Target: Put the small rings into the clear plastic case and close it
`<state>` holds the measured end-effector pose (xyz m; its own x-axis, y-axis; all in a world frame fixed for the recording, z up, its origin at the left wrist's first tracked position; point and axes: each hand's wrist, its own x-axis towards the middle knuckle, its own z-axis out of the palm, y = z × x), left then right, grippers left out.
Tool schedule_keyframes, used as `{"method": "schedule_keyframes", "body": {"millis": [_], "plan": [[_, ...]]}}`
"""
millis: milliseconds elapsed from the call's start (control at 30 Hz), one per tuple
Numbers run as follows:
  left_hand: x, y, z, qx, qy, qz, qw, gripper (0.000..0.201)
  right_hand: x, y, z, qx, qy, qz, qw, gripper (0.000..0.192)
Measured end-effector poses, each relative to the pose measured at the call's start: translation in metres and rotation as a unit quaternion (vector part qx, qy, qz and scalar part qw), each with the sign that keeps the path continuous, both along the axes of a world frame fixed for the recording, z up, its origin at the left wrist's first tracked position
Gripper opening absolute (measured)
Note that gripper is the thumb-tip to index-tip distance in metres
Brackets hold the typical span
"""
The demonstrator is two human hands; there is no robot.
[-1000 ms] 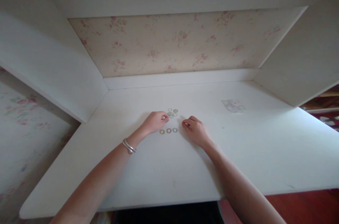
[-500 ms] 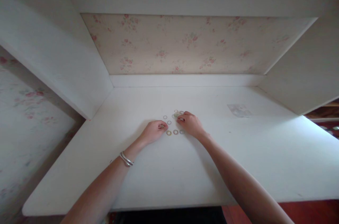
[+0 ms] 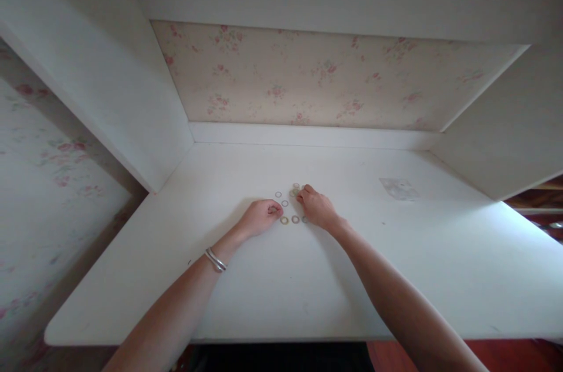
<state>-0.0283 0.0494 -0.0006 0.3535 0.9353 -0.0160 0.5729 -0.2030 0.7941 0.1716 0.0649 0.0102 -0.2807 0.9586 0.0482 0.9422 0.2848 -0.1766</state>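
Note:
Several small thin rings lie flat on the white desk between my hands. A gold-coloured ring and a brownish ring form part of a near row, whose right end is partly covered by my right hand. Two thin grey rings, an upper ring and a lower ring, lie just beyond my left hand. That hand rests with thumb and fingers pinched; what is in them is too small to make out. My right hand has its fingertips closed at a loose cluster of rings, hiding some of them.
A clear flat plastic bag lies at the right on the white desk. White panels stand at both sides, with flowered wallpaper behind. A silver bangle circles my left wrist.
The view has tilted and shifted slightly. My right fingers have drawn closer together at the ring cluster. My left hand keeps its pinch in nearly the same place.

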Motion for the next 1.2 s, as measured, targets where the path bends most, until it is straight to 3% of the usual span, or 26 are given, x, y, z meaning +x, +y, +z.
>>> {"method": "schedule_keyframes", "body": {"millis": [167, 333, 533, 733, 1000, 1200], "plan": [[-0.001, -0.001, 0.0, -0.007, -0.014, -0.002, 1.0, 0.024, 0.013, -0.017, 0.002, 0.019, 0.075, 0.038, 0.996, 0.025], [-0.001, -0.001, 0.0, -0.003, -0.023, -0.012, 1.0, 0.025, 0.032, -0.049, -0.01, 0.027, 0.166, 0.057, 0.984, 0.024], [0.0, -0.003, 0.004, -0.011, -0.013, 0.002, 1.0, 0.024, 0.031, -0.063, -0.017, 0.036, 0.164, 0.067, 0.983, 0.028], [0.0, -0.004, -0.001, 0.032, 0.001, 0.004, 0.999, 0.022, 0.032, -0.063, -0.014, 0.044, 0.178, 0.065, 0.981, 0.029], [0.012, -0.001, 0.002, 0.134, 0.105, 0.006, 0.985, 0.022, 0.048, -0.061, -0.01, 0.118, 0.273, -0.016, 0.955, 0.028], [0.026, 0.004, 0.01, 0.156, 0.223, -0.032, 0.962, 0.024, 0.051, -0.06, -0.012, 0.131, 0.273, -0.016, 0.953, 0.03]]}}
